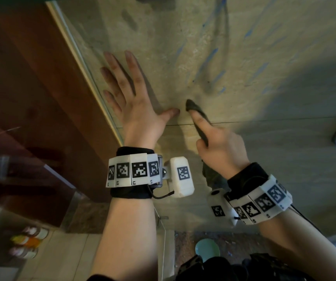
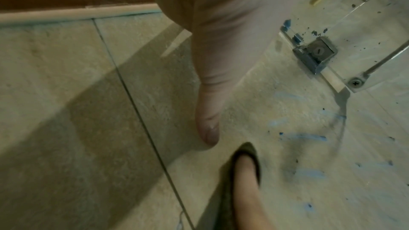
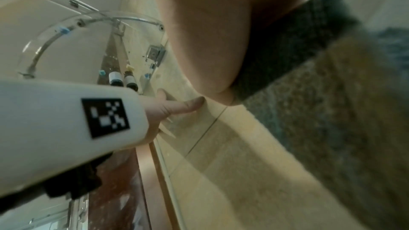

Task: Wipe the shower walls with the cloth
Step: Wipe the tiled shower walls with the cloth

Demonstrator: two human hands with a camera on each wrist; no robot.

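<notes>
Left hand [image 1: 131, 98] is spread wide, fingers straight, palm flat on the beige stone-tile shower wall [image 1: 264, 142] right beside the pale corner trim strip [image 1: 78, 57]. Right hand [image 1: 216, 142] grips the dark grey-green terry cloth [image 1: 195, 110], one extended finger pressing it onto the wall just at 3 o'clock of the left thumb. Blue smeared streaks [image 1: 211, 55] sit around 1 o'clock from the cloth.

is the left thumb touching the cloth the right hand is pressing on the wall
Apart. In the left wrist view a strip of bare tile shows between the tip of the left hand thumb and the cloth under the right hand; the head view agrees.
</notes>
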